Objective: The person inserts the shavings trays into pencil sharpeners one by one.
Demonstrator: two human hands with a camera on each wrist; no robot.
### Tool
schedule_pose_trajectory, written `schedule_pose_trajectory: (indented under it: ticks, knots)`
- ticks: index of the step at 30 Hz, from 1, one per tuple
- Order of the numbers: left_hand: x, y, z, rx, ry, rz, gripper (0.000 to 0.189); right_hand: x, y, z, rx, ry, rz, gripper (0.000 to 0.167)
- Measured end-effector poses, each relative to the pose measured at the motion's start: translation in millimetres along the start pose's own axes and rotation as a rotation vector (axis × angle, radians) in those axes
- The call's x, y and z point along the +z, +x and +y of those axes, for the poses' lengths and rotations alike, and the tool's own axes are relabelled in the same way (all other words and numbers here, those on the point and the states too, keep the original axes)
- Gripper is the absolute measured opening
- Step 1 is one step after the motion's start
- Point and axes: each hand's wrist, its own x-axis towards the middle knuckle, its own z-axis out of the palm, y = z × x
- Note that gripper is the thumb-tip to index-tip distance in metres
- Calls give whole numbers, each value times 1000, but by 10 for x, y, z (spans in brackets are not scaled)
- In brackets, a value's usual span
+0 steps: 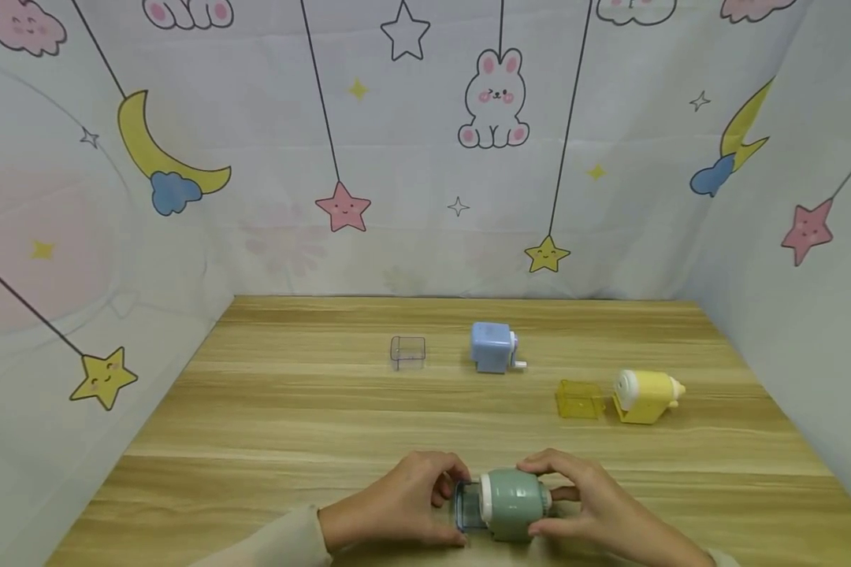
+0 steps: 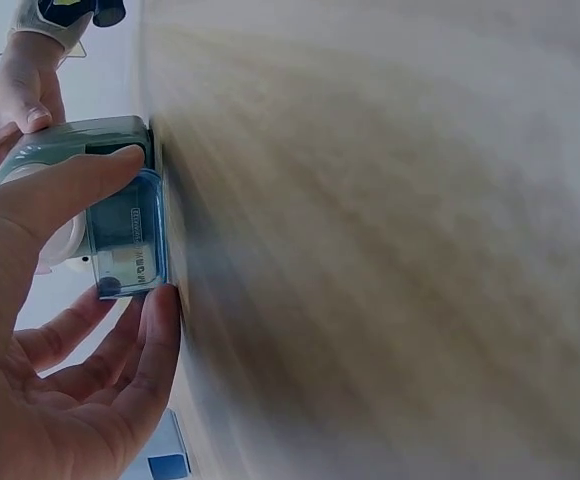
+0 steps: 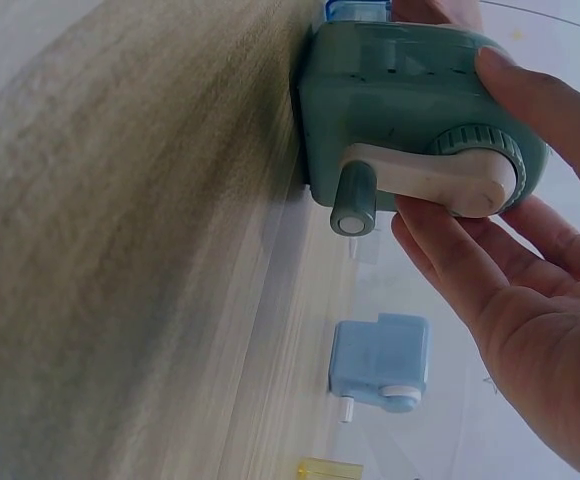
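Observation:
A green crank pencil sharpener [image 1: 514, 504] stands on the table near the front edge, its white crank arm [image 3: 420, 175] facing the right hand. My right hand [image 1: 592, 508] grips its body, thumb on one side and fingers on the other. From the opposite end sticks out the sharpener's clear bluish shavings drawer [image 2: 125, 235], partly out of the body. My left hand [image 1: 418, 504] pinches this drawer between thumb and fingers, the thumb lying along one side of it in the left wrist view.
Farther back stands a blue crank sharpener [image 1: 492, 346], with a clear drawer [image 1: 409, 353] lying apart to its left. A yellow sharpener [image 1: 648, 396] is at the right, beside a transparent yellow drawer [image 1: 579, 400]. A patterned cloth [image 1: 425, 260] hangs behind the wooden table [image 1: 291, 409].

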Motion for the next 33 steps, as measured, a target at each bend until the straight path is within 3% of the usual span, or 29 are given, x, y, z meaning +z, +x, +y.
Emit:
schedule_pose_trajectory:
  ticks: [33]
  knots:
    - [67, 71, -6, 50, 22, 4, 55, 3, -6, 0, -3, -6, 3, 49]
